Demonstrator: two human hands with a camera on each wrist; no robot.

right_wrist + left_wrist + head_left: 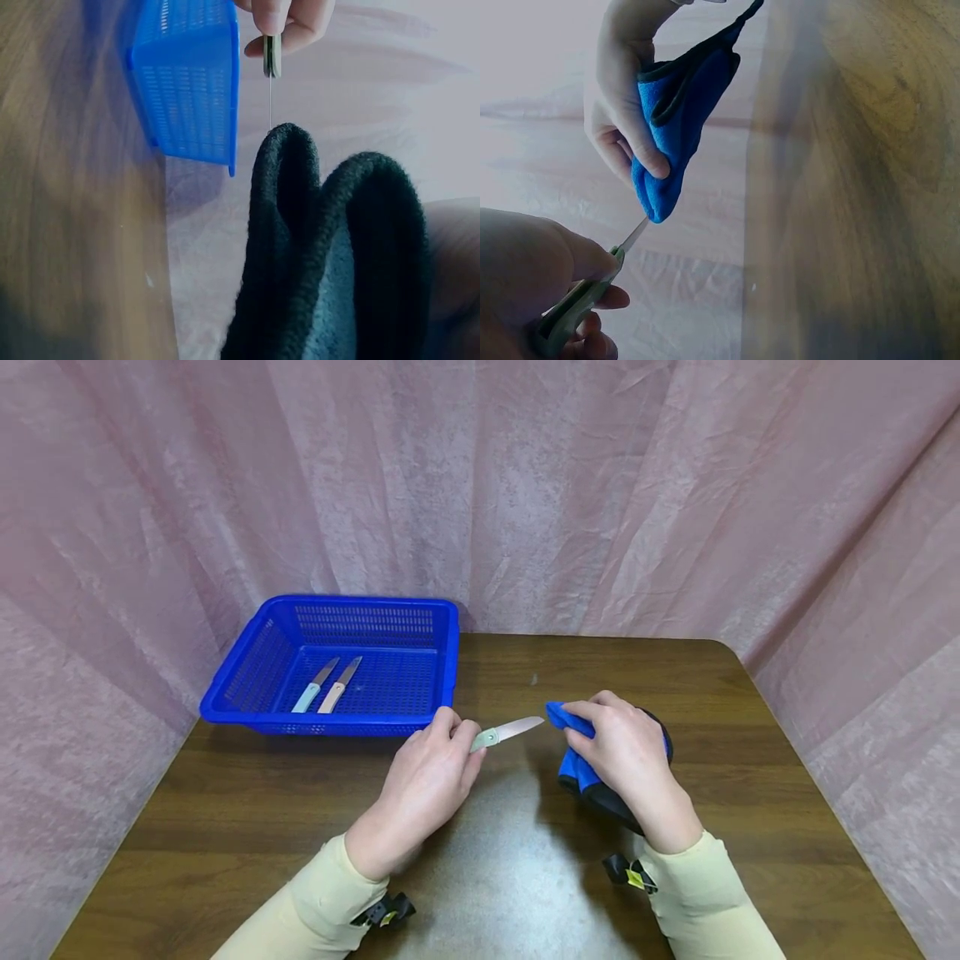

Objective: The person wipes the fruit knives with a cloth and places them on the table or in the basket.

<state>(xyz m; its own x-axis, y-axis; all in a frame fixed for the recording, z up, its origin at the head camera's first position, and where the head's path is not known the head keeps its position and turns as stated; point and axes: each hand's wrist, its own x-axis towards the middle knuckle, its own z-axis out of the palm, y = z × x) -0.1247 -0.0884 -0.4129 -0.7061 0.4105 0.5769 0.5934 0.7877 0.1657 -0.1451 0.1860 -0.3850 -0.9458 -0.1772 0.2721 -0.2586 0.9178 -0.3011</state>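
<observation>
My left hand [431, 772] grips a folding knife by its pale green handle [484, 740]. The knife's blade [520, 727] is unfolded and points right, toward the cloth. In my right hand [626, 747] is a bunched blue cloth [576, 768] with a dark edging, pinched between thumb and fingers. In the left wrist view the blade tip is close to the folded end of the cloth [660, 191]; I cannot tell whether they touch. Seen from the right wrist, the cloth's dark edge [289, 131] hangs in loops and hides most of the right hand.
A blue plastic basket [330, 718] stands at the back left of the wooden table [750, 760]. Inside it lie two unfolded knives, one with a light blue handle [306, 698] and one with a peach handle [331, 698]. A pink curtain [525, 502] hangs behind the table.
</observation>
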